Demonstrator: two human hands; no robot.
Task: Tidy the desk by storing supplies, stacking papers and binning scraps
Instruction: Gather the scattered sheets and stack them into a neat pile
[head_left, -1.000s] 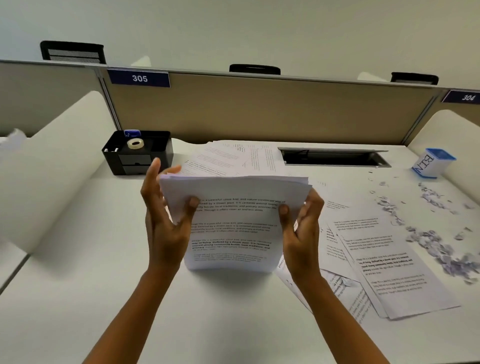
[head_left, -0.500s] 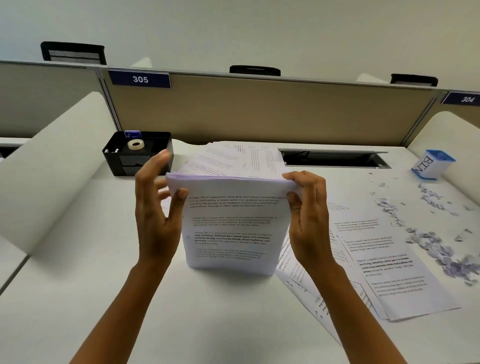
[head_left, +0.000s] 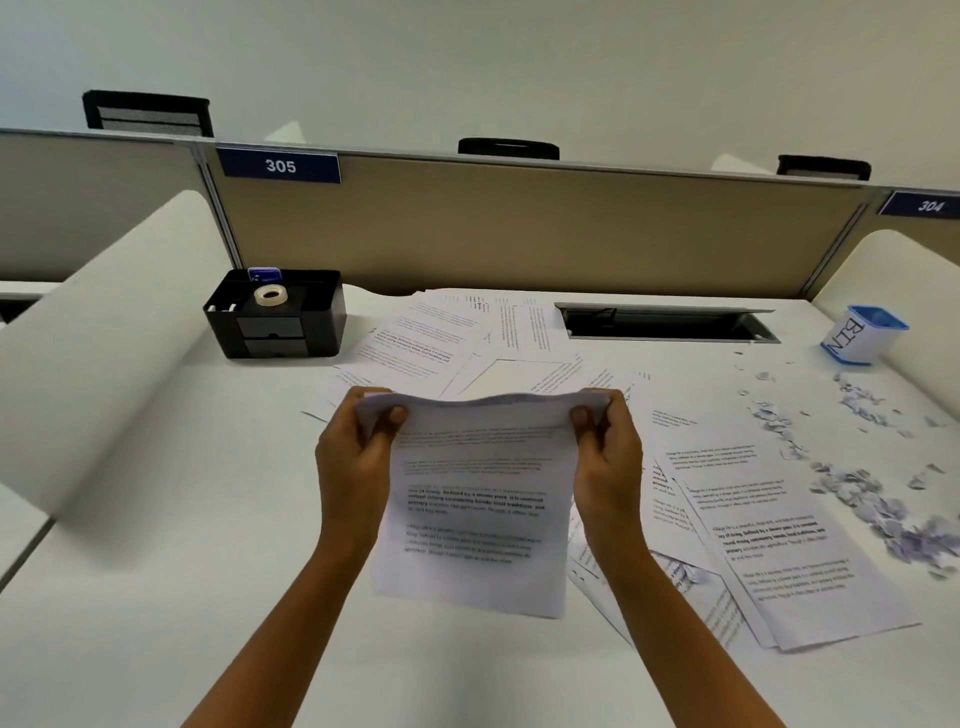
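White desk (head_left: 156, 597) carries a sprawl of loose sheets (head_left: 779, 545) from the middle out to the right. Over its near part hangs the sheaf of papers (head_left: 478, 509), upright, its lower edge apparently clear of the surface. The left hand (head_left: 353, 467) and right hand (head_left: 610, 467) each pinch a top corner, thumbs in front. Held only there, the sagging pages could fan apart if either pinch slackens. Paper scraps (head_left: 883, 509) lie at the right; a swinging sheaf might scatter them.

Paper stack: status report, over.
Left hand, right hand pinching paper stack at top corners. Loose sheets spread behind and right. Scraps on desk, not yet in bin.
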